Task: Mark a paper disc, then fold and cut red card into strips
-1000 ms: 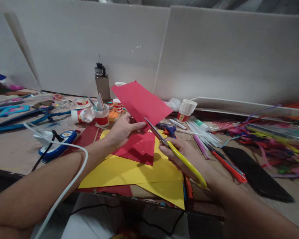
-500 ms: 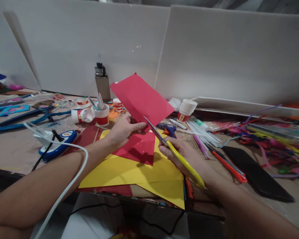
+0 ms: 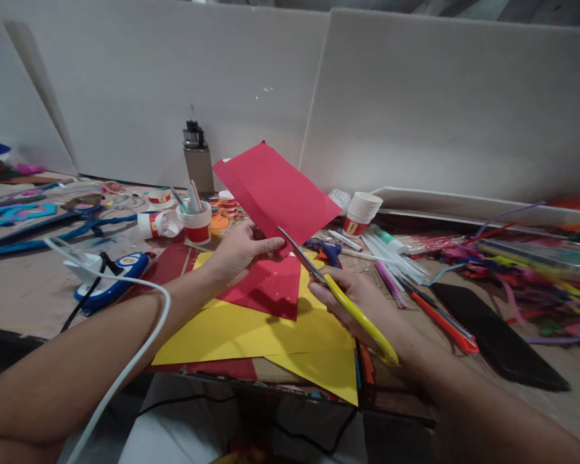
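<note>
My left hand point(image 3: 244, 251) pinches the lower corner of a red sheet of paper point(image 3: 280, 190), which is held up and tilted above the table. My right hand point(image 3: 350, 299) grips a pair of scissors point(image 3: 355, 312) with yellow handles. Their blades reach up and left to the lower edge of the red sheet, close to my left thumb; how far they are apart I cannot tell. Beneath my hands another red piece of paper point(image 3: 265, 290) lies on yellow sheets point(image 3: 212, 332) at the table's front edge.
Left stand a cup of tools point(image 3: 196, 225), a bottle point(image 3: 198, 161) and a blue-and-white device point(image 3: 111, 283). Right lie a blue glue gun point(image 3: 326, 250), stacked paper cups point(image 3: 360, 216), a red utility knife point(image 3: 444, 319) and a black slab point(image 3: 497, 335). A white cable point(image 3: 145, 361) crosses my left forearm.
The red sheet's right corner has shifted very slightly to the right. Both hands and the scissors stay nearly where they were.
</note>
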A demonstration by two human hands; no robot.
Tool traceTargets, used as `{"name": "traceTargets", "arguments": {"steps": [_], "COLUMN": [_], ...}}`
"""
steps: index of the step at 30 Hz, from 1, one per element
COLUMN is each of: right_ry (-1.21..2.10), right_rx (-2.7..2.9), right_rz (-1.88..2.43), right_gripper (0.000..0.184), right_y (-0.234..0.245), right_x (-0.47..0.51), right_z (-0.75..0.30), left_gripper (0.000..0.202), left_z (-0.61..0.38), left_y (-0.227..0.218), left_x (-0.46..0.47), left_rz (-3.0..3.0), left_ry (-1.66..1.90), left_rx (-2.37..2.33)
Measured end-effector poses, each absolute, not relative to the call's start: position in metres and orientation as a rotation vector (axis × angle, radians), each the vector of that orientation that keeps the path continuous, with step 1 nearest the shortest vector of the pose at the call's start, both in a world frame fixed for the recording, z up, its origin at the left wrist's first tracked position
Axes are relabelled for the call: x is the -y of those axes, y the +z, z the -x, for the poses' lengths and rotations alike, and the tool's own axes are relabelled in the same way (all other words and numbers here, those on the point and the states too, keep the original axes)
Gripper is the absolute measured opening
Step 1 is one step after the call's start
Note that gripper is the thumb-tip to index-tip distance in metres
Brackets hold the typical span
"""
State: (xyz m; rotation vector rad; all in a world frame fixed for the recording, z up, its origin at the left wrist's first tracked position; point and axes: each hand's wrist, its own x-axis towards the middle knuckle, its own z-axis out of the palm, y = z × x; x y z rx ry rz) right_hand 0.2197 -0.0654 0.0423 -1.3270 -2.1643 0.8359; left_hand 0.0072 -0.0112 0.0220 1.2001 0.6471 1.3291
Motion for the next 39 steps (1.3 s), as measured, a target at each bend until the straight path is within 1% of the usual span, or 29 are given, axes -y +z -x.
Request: {"name": "traceTargets", "arguments": {"steps": [7, 15, 21, 33, 39], "right_ry": [0.859, 0.831, 0.879, 0.846, 0.841], "right_rx": [2.150, 2.189, 2.189, 2.142, 2.151], "right_rz": [1.338, 1.311, 1.276, 1.318, 1.330], "right_gripper": [0.035, 0.038, 0.034, 0.034, 0.034], "right_y": [0.044, 0.049, 0.046, 0.037, 0.042], "right_x": [0.065, 0.068, 0.069, 0.069, 0.069], "right_z": [-0.222, -0.221, -0.222, -0.220, -0.218], "left_gripper": [0.031, 0.028, 0.028, 0.028, 0.026], "left_z": [-0.003, -0.002, -0.007, -0.008, -0.007], "left_y": [0.030, 0.025, 0.028, 0.027, 0.026], "left_x": [0.013, 0.006, 0.013, 0.013, 0.012], "left_rz": [-1.113, -1.071, -1.073, -1.091, -1.100], "left_ry": [1.376, 1.415, 1.375, 1.375, 1.370], "left_rx": [-0.635, -0.627, -0.622, -0.610, -0.609]}}
